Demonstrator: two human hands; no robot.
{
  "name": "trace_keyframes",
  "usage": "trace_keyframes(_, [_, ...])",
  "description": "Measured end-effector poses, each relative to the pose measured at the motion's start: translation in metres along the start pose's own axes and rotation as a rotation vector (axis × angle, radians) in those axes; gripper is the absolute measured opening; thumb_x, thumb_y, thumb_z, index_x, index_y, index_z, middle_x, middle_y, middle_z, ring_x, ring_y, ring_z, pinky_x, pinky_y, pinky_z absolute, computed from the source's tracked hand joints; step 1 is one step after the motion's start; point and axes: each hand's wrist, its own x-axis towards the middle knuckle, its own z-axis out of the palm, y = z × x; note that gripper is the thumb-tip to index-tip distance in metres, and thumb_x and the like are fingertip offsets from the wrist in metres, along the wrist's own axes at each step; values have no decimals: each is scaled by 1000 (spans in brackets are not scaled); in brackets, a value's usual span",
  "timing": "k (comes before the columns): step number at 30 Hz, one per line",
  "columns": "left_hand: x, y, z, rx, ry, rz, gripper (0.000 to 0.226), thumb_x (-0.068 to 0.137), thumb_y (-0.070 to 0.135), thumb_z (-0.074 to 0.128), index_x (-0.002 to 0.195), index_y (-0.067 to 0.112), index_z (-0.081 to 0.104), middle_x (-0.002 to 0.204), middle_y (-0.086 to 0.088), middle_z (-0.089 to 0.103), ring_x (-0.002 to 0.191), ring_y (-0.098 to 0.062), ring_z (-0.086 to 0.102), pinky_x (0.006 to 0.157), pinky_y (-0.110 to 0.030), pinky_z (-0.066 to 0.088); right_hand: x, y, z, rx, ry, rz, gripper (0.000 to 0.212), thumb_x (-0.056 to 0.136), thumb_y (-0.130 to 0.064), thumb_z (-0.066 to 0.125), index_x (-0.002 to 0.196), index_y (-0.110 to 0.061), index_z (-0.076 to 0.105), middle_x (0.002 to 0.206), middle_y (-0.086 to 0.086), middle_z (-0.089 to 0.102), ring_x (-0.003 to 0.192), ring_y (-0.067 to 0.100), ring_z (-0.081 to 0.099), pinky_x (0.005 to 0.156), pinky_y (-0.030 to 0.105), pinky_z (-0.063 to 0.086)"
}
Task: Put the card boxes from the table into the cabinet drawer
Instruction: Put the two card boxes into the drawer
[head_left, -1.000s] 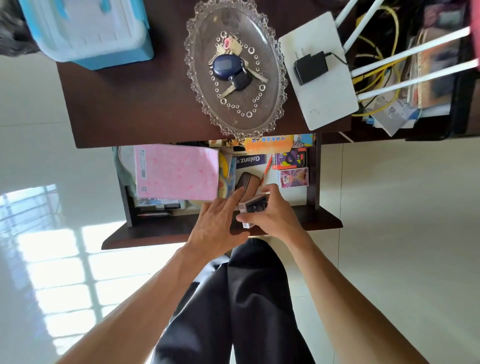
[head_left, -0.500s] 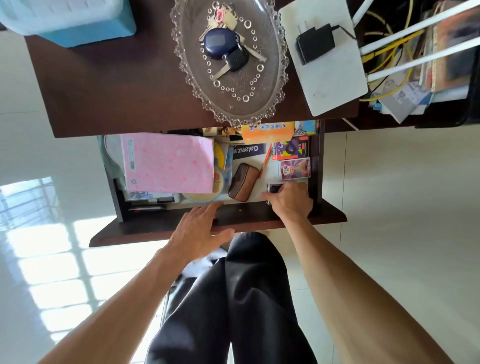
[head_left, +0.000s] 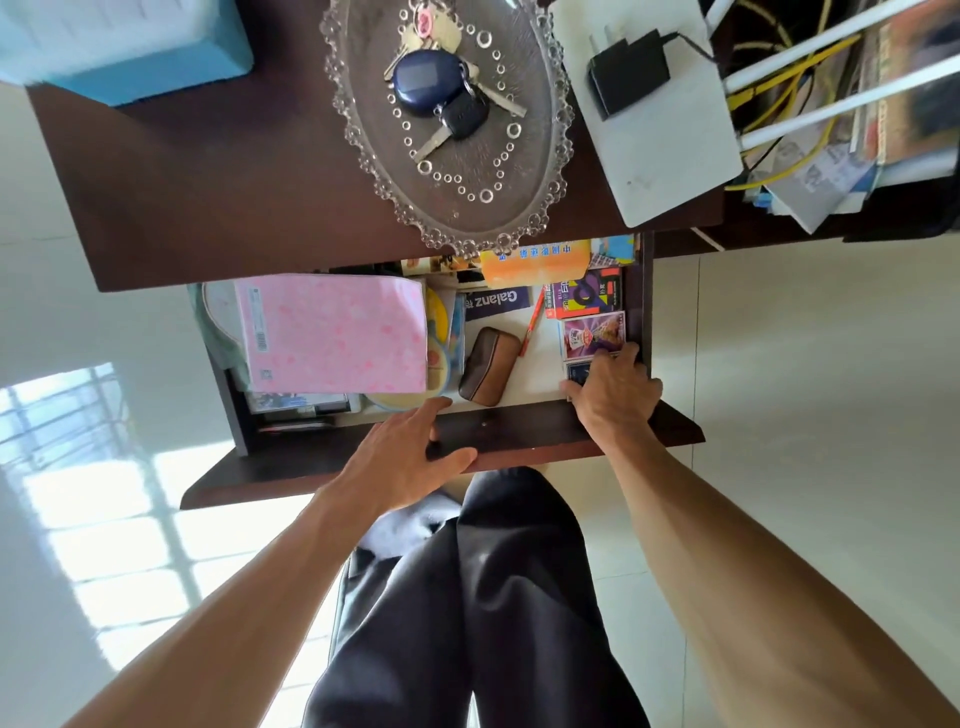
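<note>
Change: the right hand (head_left: 615, 392) has pushed deeper into the open drawer (head_left: 519, 426) since half a second ago; the left hand (head_left: 405, 452) has slid onto the drawer front.
Right fingers: curled over a dark blue card box (head_left: 576, 371) at the drawer's right front corner; grip itself unclear.
Left fingers: spread, flat, holding nothing.
Neighbours: a purple card box (head_left: 592, 335) just behind, a brown pouch (head_left: 488, 371) near.
Hidden: most of the blue box, under the hand; the counter (head_left: 208, 197) covers the drawer's back.
</note>
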Motion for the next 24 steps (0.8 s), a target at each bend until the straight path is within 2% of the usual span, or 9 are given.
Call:
trace_keyframes(3, [1,2,-4,4,-13,4,81,75,75,49,142,32,36,101,8,68,88,-18,65,84,-37,54,-1,1,-1,51,32,-7,68,87,-55,71,134,-10,51,132,16,54,116,34,62,91,47,53])
trace_keyframes(7, [2,4,-8,-3,-15,-3,78,77,71,51,142,31,36,97,9,67,89,-18,66,81,-36,54,-3,1,-3,148,126,-135,80,89,-43,73,151,-11,33,148,20,43,132,37,52,99,48,56])
trace_keyframes(10, [2,7,-9,-12,-26,-17,77,78,69,52,143,30,36,98,8,67,91,-19,66,83,-37,54,-5,-1,-2,99,35,-229,84,95,-43,64,160,-18,17,167,18,21,149,38,35,104,49,51])
trace_keyframes(13, [3,7,-11,-41,-36,-33,76,79,68,51,143,29,38,100,7,66,94,-20,66,86,-41,54,-9,-1,4,58,-71,-236,85,100,-46,54,163,-19,5,171,17,7,155,37,21,111,50,45])
trace_keyframes(16, [4,7,-12,-31,-44,-36,64,81,64,51,135,30,48,101,7,67,93,-19,66,87,-42,55,-12,1,7,37,-105,-221,81,102,-42,50,163,-20,3,171,18,6,155,38,20,116,51,40])
trace_keyframes(19, [5,7,-12,6,-56,-30,39,82,58,55,109,33,67,96,11,70,89,-15,66,85,-38,55,-9,4,5,-24,-119,-237,76,103,-40,46,163,-21,4,171,17,8,155,37,20,116,51,39])
trace_keyframes(21, [4,9,-13,15,-73,-34,30,83,54,56,92,31,72,91,10,73,84,-14,67,82,-37,56,-7,7,0,-59,-145,-254,73,104,-40,45,163,-23,6,171,15,9,153,37,25,114,52,39])
trace_keyframes(23, [1,12,-15,21,-84,-58,28,86,50,55,86,29,73,90,7,76,85,-16,68,80,-36,56,-7,11,-5,-70,-169,-268,69,103,-40,46,162,-22,14,169,14,17,148,37,36,112,53,40])
trace_keyframes(24, [-2,14,-17,17,-85,-76,27,87,49,55,85,28,73,91,5,76,86,-18,68,80,-36,56,-8,13,-7,-47,-167,-274,63,103,-39,48,158,-21,25,165,14,28,143,36,43,110,52,42])
